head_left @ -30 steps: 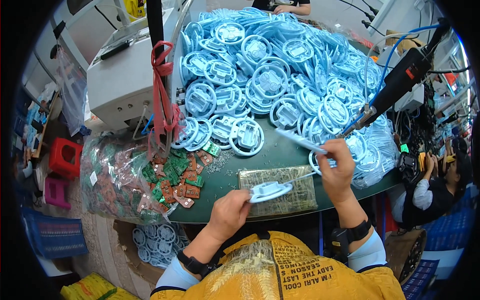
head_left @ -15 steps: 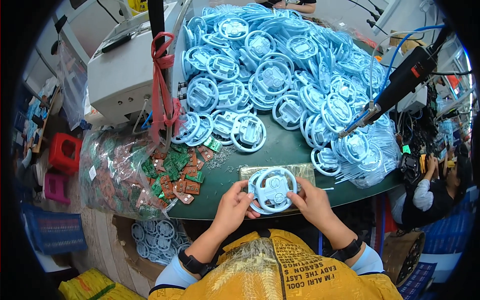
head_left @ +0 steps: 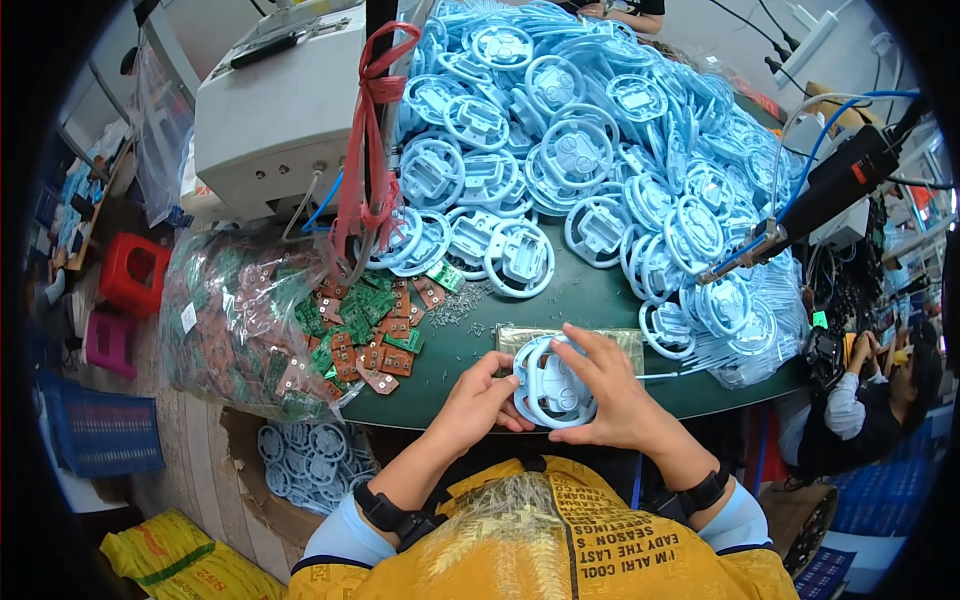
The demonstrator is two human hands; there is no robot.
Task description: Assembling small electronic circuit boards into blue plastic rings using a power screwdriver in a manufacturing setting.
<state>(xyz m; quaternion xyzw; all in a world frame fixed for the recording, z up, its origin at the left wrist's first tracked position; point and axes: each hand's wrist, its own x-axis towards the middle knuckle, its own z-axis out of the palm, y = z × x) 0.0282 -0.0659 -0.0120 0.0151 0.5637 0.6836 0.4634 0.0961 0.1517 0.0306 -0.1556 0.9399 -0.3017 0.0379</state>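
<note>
Two light blue toy steering wheel halves are stacked face to face, slightly tilted, above the near edge of the green table. My left hand pinches their left rim between thumb and fingers. My right hand wraps the right side, its fingers spread over the top rim and its thumb at the bottom. Behind the halves lies a flat gold-coloured block, partly hidden by them and by my right hand. A thin pale stick lies at its right.
A large pile of blue wheel parts covers the far table. Green and brown circuit boards and small screws lie left, beside a plastic bag. A black electric screwdriver hangs at right; a grey machine stands at left.
The two halves, offset sideways before, now overlap more closely and are tilted. My right hand has moved from pinching the right edge to spanning the rim. The view has shifted a little.
</note>
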